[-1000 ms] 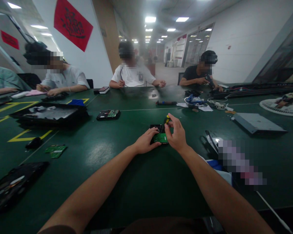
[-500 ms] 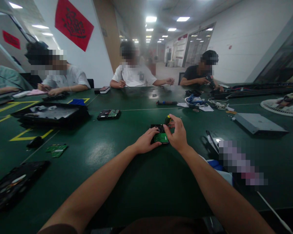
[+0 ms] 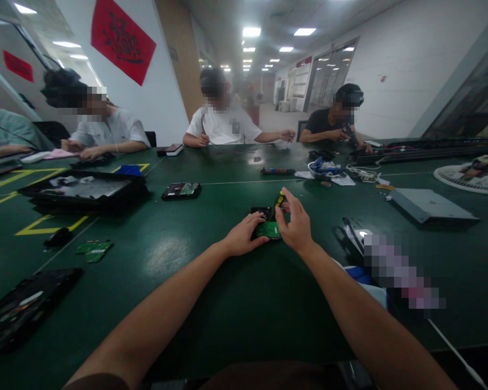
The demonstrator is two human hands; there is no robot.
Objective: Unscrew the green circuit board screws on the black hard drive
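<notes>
A hard drive (image 3: 269, 230) with a green circuit board and a black end lies on the dark green table in front of me. My left hand (image 3: 246, 234) grips its left side, fingers over the top edge and thumb along the near edge. In my right hand (image 3: 296, 225) is a small yellow-and-black screwdriver (image 3: 280, 199), pinched between thumb and fingers. Its handle stands tilted above the drive. Where its tip meets the board is too small to make out.
Another hard drive (image 3: 181, 190) lies farther left, near a black tray (image 3: 85, 189). Loose green circuit boards (image 3: 95, 250) and a black casing (image 3: 28, 303) are at left. To the right are a grey metal box (image 3: 433, 206) and a white cable (image 3: 455, 346). Several people sit across the table.
My right hand has shifted slightly, its fingers now sit differently on the screwdriver, and more of the yellow handle shows. The left hand and the drive have stayed in place.
</notes>
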